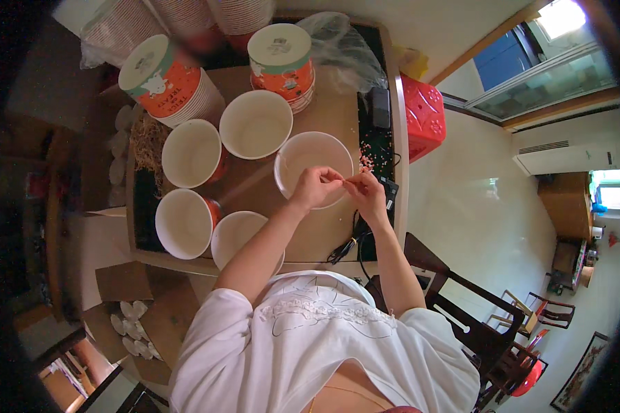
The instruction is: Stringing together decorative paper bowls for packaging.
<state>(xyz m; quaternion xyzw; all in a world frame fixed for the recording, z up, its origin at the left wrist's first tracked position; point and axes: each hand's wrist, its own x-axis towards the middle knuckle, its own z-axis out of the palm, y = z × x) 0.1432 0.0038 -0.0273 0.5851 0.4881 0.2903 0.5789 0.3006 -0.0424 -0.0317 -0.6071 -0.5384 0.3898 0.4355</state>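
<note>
My left hand (pixel 318 187) and my right hand (pixel 366 197) meet fingertip to fingertip, each in a pinch. Whatever lies between the fingers is too small to make out. Beneath them stands a large white paper tub (pixel 303 155), upright with its open mouth up; my left hand covers part of its rim. Beside it are more open paper tubs, one behind to the left (pixel 255 124), one farther left (pixel 191 153) and one near the front left edge (pixel 184 224). Another tub (pixel 238 234) is partly hidden by my left forearm.
Stacks of upturned orange-and-green tubs (pixel 176 86) (pixel 280 65) stand at the back, near a clear plastic bag (pixel 341 51). Brown stringy strands (pixel 149 141) lie at left. Small pinkish bits (pixel 368 157), a black cable (pixel 348 244) and a red stool (pixel 422 117) are at right.
</note>
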